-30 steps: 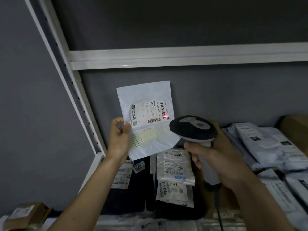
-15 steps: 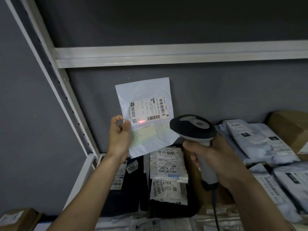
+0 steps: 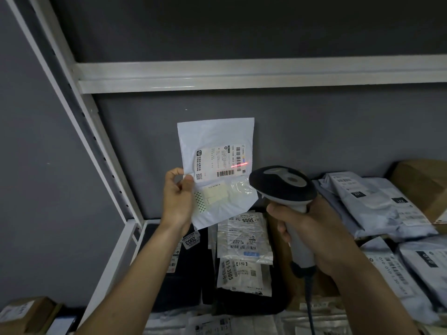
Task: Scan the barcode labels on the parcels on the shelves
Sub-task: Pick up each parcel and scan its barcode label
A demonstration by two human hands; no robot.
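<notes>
My left hand (image 3: 177, 198) pinches the lower left edge of a flat white parcel bag (image 3: 215, 134) and holds it upright in front of the grey back wall. A printed shipping label (image 3: 219, 162) with barcodes faces me on the bag. My right hand (image 3: 312, 228) grips the handle of a grey and black barcode scanner (image 3: 283, 187), whose head points at the bag from the right. A red scan line (image 3: 239, 164) falls on the barcode at the label's right edge.
Black and clear labelled parcels (image 3: 242, 243) lie on the shelf below the bag. Grey mailer bags (image 3: 377, 206) pile up at the right beside a cardboard box (image 3: 420, 180). A white shelf upright (image 3: 79, 122) and crossbeam (image 3: 242, 76) frame the bay. Another box (image 3: 26, 313) sits lower left.
The red scan mark has moved from the label's lower left area to the barcode at its right edge. Both hands keep their grips.
</notes>
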